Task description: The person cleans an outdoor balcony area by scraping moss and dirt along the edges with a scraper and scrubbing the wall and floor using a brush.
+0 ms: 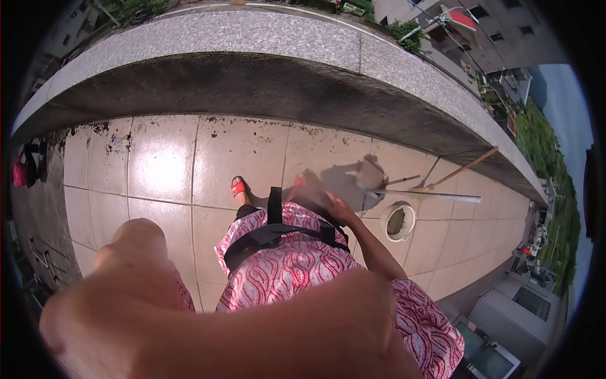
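My left arm (208, 335) is raised very close to the lens and fills the bottom of the head view as a large blur. Its hand and fingers cannot be made out. My right hand (341, 210) hangs beside my right thigh, its fingers loosely stretched and partly blurred, with no held thing visible. I wear a red-and-white patterned garment (303, 259) with a black strap (252, 245) across it. Red slippers (237, 187) are on my feet. Right of my right hand stands a whitish bucket (411, 221) with greyish-brown contents.
Beyond the bucket lie a wooden-handled tool (467, 166) and a long pale metal bar (442, 196) on the tiled floor (240, 151). A low wall (252, 82) with a speckled stone top curves ahead. Dark debris lies along its foot. Pink and black items (28, 165) are at far left.
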Demonstrator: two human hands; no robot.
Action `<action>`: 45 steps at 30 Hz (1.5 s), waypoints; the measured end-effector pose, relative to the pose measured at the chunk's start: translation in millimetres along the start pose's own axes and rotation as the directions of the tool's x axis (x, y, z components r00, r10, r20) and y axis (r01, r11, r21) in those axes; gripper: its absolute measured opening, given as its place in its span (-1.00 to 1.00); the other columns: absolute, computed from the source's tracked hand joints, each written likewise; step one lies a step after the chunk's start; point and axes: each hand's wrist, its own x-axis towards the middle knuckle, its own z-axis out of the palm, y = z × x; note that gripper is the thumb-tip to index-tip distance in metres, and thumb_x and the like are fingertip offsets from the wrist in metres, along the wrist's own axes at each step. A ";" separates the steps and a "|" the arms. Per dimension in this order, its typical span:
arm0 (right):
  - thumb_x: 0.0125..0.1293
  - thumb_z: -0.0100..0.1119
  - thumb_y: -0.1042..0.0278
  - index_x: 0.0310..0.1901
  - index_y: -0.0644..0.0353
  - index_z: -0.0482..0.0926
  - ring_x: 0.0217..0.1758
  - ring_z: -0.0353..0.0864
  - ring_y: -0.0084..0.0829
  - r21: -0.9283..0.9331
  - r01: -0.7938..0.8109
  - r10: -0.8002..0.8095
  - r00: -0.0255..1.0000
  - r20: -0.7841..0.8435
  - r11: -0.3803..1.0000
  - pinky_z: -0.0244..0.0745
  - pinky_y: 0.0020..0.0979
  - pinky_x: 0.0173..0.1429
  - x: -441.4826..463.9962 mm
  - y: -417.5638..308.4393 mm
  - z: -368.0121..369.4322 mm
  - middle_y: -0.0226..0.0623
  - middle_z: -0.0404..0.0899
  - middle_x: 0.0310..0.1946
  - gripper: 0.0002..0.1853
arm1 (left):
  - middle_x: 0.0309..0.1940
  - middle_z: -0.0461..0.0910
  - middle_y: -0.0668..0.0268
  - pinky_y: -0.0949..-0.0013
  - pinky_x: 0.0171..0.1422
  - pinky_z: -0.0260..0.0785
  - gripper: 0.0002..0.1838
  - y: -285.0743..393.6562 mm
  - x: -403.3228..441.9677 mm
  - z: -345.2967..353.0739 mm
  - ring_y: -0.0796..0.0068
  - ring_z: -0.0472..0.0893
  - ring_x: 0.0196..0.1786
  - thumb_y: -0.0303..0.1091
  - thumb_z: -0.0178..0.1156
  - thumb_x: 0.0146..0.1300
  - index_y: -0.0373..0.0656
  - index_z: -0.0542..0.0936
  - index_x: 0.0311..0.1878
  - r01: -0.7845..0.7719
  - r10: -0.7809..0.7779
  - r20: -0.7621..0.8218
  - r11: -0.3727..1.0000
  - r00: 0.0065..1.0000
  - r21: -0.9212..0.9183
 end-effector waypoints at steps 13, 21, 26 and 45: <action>0.37 0.03 -0.04 0.49 0.25 0.14 0.41 0.39 0.04 0.031 0.002 -0.003 1.000 0.028 1.000 0.29 -0.15 0.46 2.1 -2.2 0.5 0.14 0.38 0.35 -0.22 | -0.39 0.48 0.31 0.43 -0.44 0.22 -0.63 -21.5 0.0 12.6 0.52 0.43 -0.56 -0.05 0.26 0.31 -0.20 0.57 -0.37 -0.093 0.089 -0.043 0.990 0.995 -0.105; 0.36 0.05 -0.10 0.52 0.22 0.10 0.42 0.37 0.08 -0.083 -0.076 0.081 0.995 0.059 0.994 0.27 -0.11 0.48 9.0 -3.8 -0.6 0.12 0.33 0.40 -0.17 | -0.34 0.54 0.26 0.40 -0.37 0.34 -0.69 -33.6 -0.5 15.9 0.48 0.52 -0.50 -0.12 0.24 0.36 -0.23 0.61 -0.18 -0.128 0.113 -0.095 0.977 0.989 -0.169; 0.36 0.05 -0.09 0.51 0.26 0.11 0.43 0.36 0.07 -0.080 -0.080 0.085 0.995 0.056 0.994 0.26 -0.12 0.49 1.2 -21.2 -13.4 0.16 0.34 0.38 -0.17 | -0.31 0.58 0.23 0.39 -0.33 0.42 -0.69 -64.5 -18.2 24.7 0.45 0.57 -0.46 -0.16 0.23 0.40 -0.24 0.63 -0.07 -0.247 0.132 -0.322 0.904 0.937 -0.350; 0.35 0.10 -0.02 0.39 0.24 0.29 0.23 0.55 0.14 -0.261 0.358 -0.214 0.866 0.452 0.897 0.45 -0.07 0.26 78.9 -40.6 -32.5 0.25 0.54 0.13 -0.31 | -0.60 0.49 -0.11 0.05 -0.32 0.40 -0.60 -212.6 -194.0 464.0 0.07 0.58 -0.54 -0.18 0.20 0.25 -0.36 0.55 -0.54 0.664 -0.987 -0.127 0.163 0.103 -0.730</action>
